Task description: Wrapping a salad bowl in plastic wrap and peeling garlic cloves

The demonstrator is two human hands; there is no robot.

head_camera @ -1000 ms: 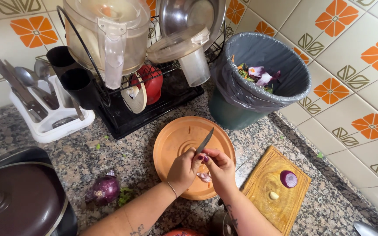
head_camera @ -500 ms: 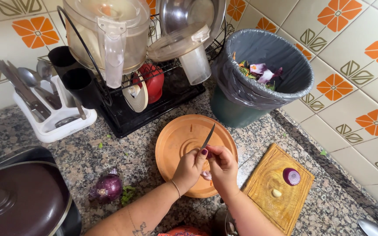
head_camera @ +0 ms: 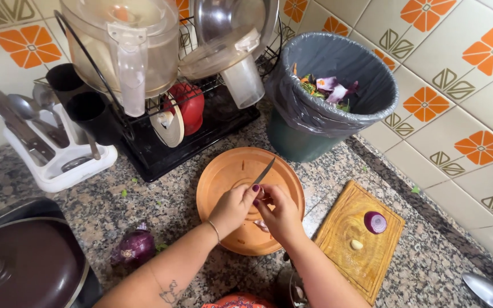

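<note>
My left hand (head_camera: pixel 232 208) is closed in a fist around the handle of a knife (head_camera: pixel 265 170), whose blade points up and away over the round orange plate (head_camera: pixel 223 171). My right hand (head_camera: pixel 283 217) meets it at the base of the blade, fingers pinched on something small that the hands hide. A pale scrap (head_camera: pixel 261 226) lies on the plate under my hands. On the wooden cutting board (head_camera: pixel 349 256) to the right are half a red onion (head_camera: pixel 375 222) and a garlic clove (head_camera: pixel 357 244).
A lined bin (head_camera: pixel 292 108) with vegetable scraps stands behind the plate. A dish rack (head_camera: pixel 201 137) holds a blender jug, a metal bowl and a red cup. A white cutlery holder (head_camera: pixel 58 168) stands at left, with a dark pan (head_camera: pixel 18 268) and a whole red onion (head_camera: pixel 135 246). A spoon (head_camera: pixel 486 290) lies at the lower right.
Both hands stay together over the plate. The knife blade has shifted slightly between the frames, and the view has drifted a little.
</note>
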